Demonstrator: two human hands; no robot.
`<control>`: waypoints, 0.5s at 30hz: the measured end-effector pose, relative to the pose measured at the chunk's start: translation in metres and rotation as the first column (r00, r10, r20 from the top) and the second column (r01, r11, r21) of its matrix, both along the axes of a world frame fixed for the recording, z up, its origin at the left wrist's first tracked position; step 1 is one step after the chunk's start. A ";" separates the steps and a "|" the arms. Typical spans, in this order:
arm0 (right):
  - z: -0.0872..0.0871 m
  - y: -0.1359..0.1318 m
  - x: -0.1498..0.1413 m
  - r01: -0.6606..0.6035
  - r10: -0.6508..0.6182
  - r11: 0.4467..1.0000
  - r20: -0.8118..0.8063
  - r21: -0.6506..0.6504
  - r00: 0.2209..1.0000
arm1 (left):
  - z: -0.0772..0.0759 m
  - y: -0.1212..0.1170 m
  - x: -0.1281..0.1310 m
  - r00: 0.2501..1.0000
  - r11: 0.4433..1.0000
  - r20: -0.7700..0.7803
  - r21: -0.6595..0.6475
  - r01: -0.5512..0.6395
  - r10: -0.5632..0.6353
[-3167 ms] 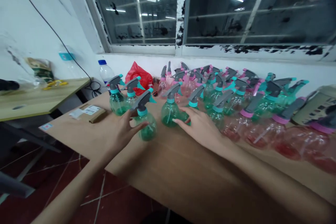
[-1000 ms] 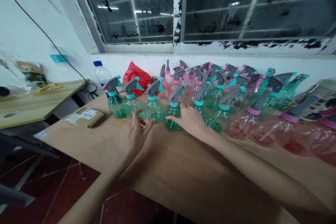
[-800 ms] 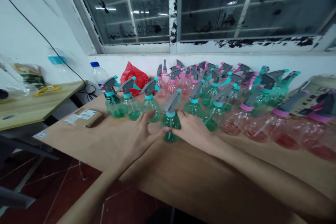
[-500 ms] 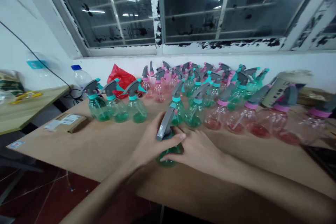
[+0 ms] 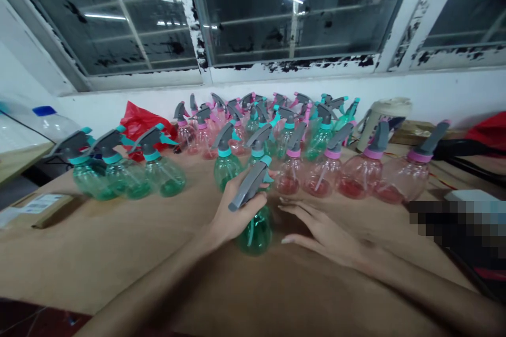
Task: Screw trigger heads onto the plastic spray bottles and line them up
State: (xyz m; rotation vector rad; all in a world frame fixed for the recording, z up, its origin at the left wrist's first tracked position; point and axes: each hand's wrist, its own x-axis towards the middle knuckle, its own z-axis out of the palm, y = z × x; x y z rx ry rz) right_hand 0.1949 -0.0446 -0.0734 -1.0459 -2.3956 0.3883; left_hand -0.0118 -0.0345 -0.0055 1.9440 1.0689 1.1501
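My left hand (image 5: 233, 213) is wrapped round the neck of a green spray bottle (image 5: 255, 229) with a grey trigger and teal collar, standing near the table's front. My right hand (image 5: 322, 229) lies just right of that bottle with fingers stretched out, holding nothing. Three green spray bottles (image 5: 126, 171) stand in a row at the left. Behind my hands is a crowd of several green and pink spray bottles (image 5: 292, 152).
The brown table (image 5: 118, 242) runs under a window wall. A red plastic bag (image 5: 138, 121) and a clear water bottle (image 5: 49, 124) sit at the back left, a small cardboard packet (image 5: 37, 208) at the left edge, a beige container (image 5: 379, 118) at the back right.
My left hand took hold of a green bottle and pulled it toward the table's front. My right hand came off it and opened. The view swung to the right.
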 end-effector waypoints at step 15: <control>-0.028 0.005 0.010 0.043 -0.046 0.998 0.090 0.043 0.995 | -0.001 0.014 0.013 0.992 0.997 -0.102 0.021 -0.068 0.070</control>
